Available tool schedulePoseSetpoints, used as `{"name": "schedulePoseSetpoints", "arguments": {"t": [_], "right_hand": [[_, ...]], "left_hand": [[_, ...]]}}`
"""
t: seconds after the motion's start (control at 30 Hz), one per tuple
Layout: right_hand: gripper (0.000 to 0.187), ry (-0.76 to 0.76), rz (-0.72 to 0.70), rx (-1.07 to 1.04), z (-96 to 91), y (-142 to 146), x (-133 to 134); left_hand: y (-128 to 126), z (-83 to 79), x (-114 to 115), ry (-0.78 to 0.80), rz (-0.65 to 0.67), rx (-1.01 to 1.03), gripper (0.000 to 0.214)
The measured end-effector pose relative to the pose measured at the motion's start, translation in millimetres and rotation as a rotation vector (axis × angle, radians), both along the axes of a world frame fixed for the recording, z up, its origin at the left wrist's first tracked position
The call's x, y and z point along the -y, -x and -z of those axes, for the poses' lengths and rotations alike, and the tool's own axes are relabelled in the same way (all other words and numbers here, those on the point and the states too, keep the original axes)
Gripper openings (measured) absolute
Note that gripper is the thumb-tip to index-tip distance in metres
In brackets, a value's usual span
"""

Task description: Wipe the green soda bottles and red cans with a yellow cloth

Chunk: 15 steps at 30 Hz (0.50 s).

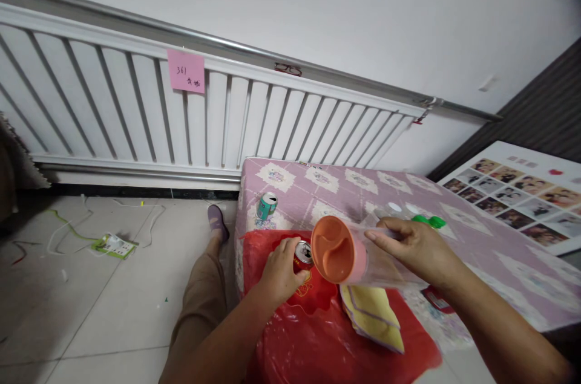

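Observation:
My left hand [282, 272] is wrapped round a red drink can [303, 254] whose open top faces up. Under the can lies a red scallop-edged tray [318, 296] on a red plastic sheet [290, 335]. My right hand [411, 245] grips a clear plastic container [379, 269] lying tilted on its side in the air. Its orange divided top [333, 250] points left, close beside the can. Whether anything is inside the container, I cannot tell. Below it is a folded yellow cloth [372, 314] with purple edging.
A green can [267, 206] stands on the patterned tablecloth [358, 184] near its left corner. Green caps [429, 221] and a red object [438, 299] lie to the right. Behind runs a white radiator [272, 118]. A power strip [113, 246] and cables are on the floor.

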State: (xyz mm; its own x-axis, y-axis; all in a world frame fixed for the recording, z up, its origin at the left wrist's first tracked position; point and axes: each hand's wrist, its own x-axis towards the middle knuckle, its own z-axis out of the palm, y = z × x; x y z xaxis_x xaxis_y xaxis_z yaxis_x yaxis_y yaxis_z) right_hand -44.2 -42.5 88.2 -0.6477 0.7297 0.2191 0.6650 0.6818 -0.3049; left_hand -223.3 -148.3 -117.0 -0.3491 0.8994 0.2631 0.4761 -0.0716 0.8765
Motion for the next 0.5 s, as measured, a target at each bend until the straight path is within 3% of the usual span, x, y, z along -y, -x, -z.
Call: {"name": "schedulePoseSetpoints", "arguments": {"t": [0.5], "right_hand": [[0.049, 0.032, -0.003, -0.001, -0.6, -0.8, -1.7]], "left_hand": [[0.7, 0.6, 0.0, 0.005, -0.004, -0.013, 0.073]]}}
